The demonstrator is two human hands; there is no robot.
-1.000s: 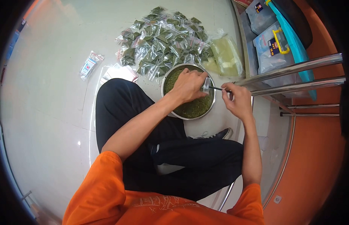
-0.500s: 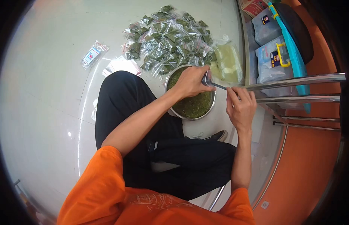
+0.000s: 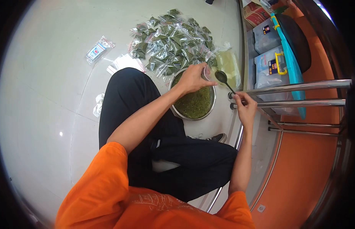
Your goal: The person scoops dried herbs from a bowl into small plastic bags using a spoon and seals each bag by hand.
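Note:
My left hand [image 3: 193, 78] is over the upper part of a round metal bowl [image 3: 213, 102] and grips a small clear plastic bag [image 3: 206, 72] between thumb and fingers. Chopped green leaves [image 3: 194, 105] fill much of the bowl. To the right of the bowl, my right hand [image 3: 245, 105] pinches the handle of a dark spoon [image 3: 221, 77], whose head is outside the bag. Just beyond the bowl lies a large heap of clear bags with green contents [image 3: 177, 42]. How much is in the held bag cannot be made out.
A large yellowish-green bag [image 3: 228, 65] lies right of the heap. Flat empty bags [image 3: 126, 63] and a labelled packet [image 3: 97, 50] are on the floor at the left. Metal rails [image 3: 299, 87] and plastic boxes [image 3: 271, 68] stand at the right. White crumpled material [image 3: 98, 105] lies beside my knee.
The spoon has come out of the bag held in my left hand and is now apart from it, its head showing. The view has shifted slightly.

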